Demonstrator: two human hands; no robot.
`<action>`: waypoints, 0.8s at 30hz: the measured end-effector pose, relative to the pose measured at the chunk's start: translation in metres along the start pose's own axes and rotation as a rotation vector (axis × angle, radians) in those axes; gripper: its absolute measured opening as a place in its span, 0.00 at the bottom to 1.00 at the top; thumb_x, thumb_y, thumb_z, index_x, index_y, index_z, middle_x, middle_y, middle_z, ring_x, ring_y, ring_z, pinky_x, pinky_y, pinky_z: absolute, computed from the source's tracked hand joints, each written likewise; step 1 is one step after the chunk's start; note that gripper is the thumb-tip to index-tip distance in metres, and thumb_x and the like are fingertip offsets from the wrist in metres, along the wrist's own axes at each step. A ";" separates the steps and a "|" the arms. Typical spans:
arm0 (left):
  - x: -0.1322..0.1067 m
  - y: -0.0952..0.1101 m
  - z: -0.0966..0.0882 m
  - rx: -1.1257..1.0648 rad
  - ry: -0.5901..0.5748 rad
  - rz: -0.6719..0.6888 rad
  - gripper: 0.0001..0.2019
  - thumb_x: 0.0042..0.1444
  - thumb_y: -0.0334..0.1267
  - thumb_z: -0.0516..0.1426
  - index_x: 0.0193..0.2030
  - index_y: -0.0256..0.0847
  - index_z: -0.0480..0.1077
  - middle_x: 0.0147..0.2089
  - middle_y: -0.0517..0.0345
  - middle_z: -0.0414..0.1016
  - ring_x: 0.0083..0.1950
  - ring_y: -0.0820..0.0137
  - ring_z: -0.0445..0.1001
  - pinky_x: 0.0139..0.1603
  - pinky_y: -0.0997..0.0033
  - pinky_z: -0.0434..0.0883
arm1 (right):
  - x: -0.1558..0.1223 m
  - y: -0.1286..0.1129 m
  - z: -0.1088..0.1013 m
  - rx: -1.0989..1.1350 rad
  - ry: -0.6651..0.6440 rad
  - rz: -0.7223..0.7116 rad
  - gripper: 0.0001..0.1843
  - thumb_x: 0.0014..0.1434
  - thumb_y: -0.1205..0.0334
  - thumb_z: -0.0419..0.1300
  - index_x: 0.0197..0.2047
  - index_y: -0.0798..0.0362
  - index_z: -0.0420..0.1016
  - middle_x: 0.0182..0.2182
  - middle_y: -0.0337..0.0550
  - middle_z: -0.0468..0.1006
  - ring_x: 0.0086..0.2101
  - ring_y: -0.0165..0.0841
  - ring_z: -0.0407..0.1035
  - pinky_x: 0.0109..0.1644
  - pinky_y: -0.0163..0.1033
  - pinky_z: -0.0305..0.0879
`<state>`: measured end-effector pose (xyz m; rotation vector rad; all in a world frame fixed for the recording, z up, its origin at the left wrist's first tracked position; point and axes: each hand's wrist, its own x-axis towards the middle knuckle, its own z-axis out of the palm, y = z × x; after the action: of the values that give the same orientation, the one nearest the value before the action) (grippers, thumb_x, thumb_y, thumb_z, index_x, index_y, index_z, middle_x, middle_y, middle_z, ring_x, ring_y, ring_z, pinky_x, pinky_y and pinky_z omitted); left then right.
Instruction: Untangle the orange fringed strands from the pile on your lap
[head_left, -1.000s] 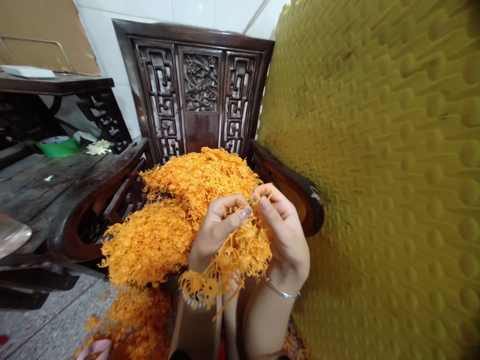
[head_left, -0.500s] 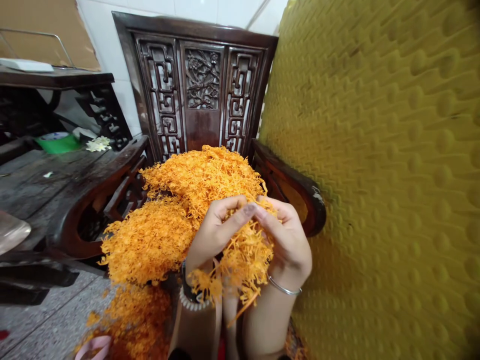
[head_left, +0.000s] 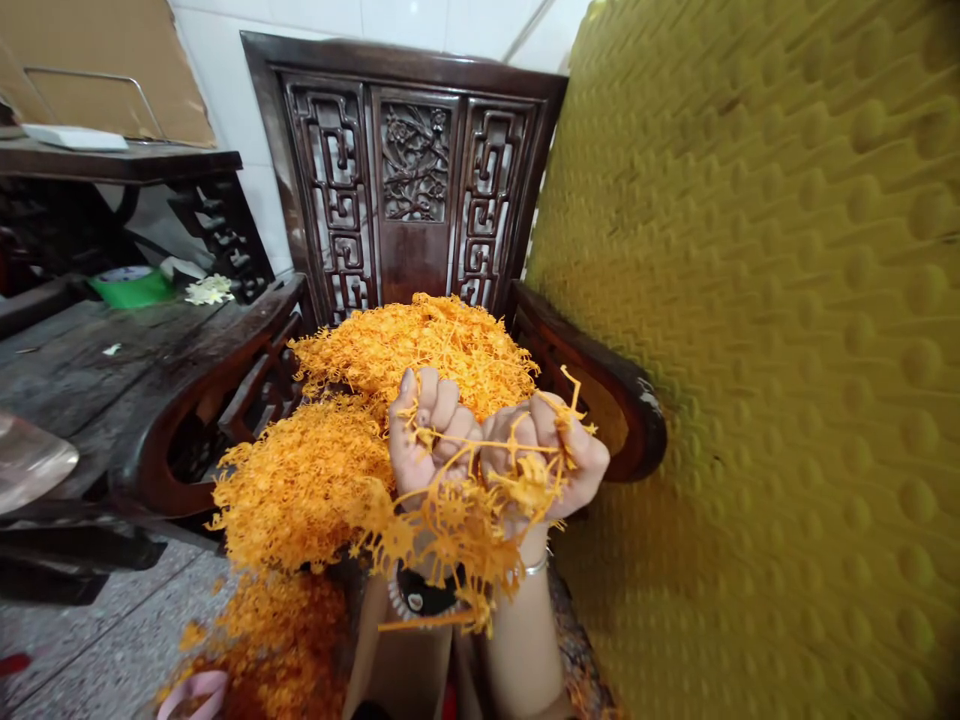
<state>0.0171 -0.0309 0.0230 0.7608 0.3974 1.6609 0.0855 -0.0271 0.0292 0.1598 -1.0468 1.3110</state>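
Note:
Side by side in front of the chair, my left hand (head_left: pixel 431 430) and my right hand (head_left: pixel 544 450) are both closed with the palm sides turned up. Each grips part of a tangled bunch of orange plastic flower pieces (head_left: pixel 465 545), star-shaped bits joined by thin stems. One stem stretches from fist to fist, and the bunch hangs down over my wrists. Just beyond my hands lies a big heap of similar orange pieces (head_left: pixel 412 350) on the chair seat, with a second heap (head_left: pixel 300 480) to its left.
A dark carved wooden chair (head_left: pixel 416 255) surrounds the heaps. A yellow textured mat (head_left: pixel 750 300) stands along the right. On the left bench (head_left: pixel 60 370) are a green tape roll (head_left: pixel 131 287) and pale flower pieces (head_left: pixel 210 290). More orange pieces (head_left: pixel 262 640) and a pink ring (head_left: pixel 193 695) lie low down.
My hands have turned from thumbs meeting at the tips to fists with palms up. The orange bunch is now spread between them, with a stem pulled across.

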 end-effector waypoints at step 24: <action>0.001 0.017 -0.026 -0.496 -0.120 -0.083 0.14 0.66 0.35 0.43 0.31 0.38 0.61 0.20 0.70 0.51 0.13 0.83 0.38 0.12 0.86 0.49 | -0.006 -0.027 -0.023 -0.629 0.499 0.169 0.11 0.54 0.55 0.57 0.24 0.50 0.64 0.20 0.35 0.62 0.19 0.25 0.54 0.23 0.35 0.55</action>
<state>-0.0130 -0.0305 0.0146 0.4607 -0.0711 1.5382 0.1210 -0.0253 0.0246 -0.7086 -0.9968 1.0314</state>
